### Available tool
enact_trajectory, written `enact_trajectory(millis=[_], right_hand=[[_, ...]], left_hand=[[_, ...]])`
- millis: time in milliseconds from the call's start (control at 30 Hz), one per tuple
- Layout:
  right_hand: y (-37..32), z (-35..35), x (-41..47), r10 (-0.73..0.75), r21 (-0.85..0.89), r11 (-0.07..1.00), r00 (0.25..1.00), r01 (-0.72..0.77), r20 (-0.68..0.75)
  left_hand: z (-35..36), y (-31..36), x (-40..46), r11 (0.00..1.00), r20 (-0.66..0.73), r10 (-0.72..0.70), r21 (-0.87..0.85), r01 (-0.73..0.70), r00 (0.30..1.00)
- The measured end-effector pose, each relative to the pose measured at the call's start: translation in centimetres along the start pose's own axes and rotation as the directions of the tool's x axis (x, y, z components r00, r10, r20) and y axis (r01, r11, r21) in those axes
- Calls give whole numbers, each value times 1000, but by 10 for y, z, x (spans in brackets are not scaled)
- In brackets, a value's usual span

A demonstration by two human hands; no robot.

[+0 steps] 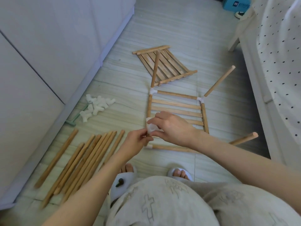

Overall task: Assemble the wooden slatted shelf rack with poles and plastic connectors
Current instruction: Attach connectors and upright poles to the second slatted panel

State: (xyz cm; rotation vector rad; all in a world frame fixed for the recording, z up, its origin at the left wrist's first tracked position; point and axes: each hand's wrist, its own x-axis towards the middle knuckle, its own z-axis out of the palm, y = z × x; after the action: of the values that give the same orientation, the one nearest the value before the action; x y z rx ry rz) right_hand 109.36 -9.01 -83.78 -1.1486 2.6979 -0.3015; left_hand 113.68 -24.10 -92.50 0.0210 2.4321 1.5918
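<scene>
A slatted wooden shelf (176, 106) lies on the floor, framed by poles and white plastic corner connectors (200, 99). Upright poles rise from its corners, among them one at the far right (219, 81) and one at the near right (244, 139). At the near left corner stands another pole. My left hand (136, 141) pinches its top end just under a white connector (152, 127). My right hand (172, 127) grips that connector from above. The pole itself is mostly hidden by my hands.
A second slatted shelf (164, 64) lies farther away with a pole across it. Several loose poles (81, 160) lie at the left, beside a pile of white connectors (96, 106). White cabinets (48, 46) stand left, a bed (276, 62) right. My slippered feet (179, 173) are below.
</scene>
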Motion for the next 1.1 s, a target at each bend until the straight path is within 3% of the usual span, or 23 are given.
enact_trajectory(millis=[100, 200, 600, 867, 1100], right_hand=[[-2, -13, 6, -65, -133, 988, 992, 79, 107], [-6, -17, 11, -105, -154, 979, 981, 131, 166], [-6, -1, 11, 95, 69, 993, 995, -95, 0], [-5, 8, 12, 148, 76, 986, 989, -149, 16], [0, 17, -8, 237, 132, 966, 965, -221, -113]], left_hand=[[1, -2, 0, 1000, -14, 25, 9, -25, 1000], [1, -5, 2, 999, -35, 37, -28, -38, 999], [17, -12, 5, 990, -149, 67, -110, -84, 987], [14, -14, 3, 993, -119, 20, -115, -34, 993], [7, -12, 8, 992, -52, 32, -124, -38, 998]])
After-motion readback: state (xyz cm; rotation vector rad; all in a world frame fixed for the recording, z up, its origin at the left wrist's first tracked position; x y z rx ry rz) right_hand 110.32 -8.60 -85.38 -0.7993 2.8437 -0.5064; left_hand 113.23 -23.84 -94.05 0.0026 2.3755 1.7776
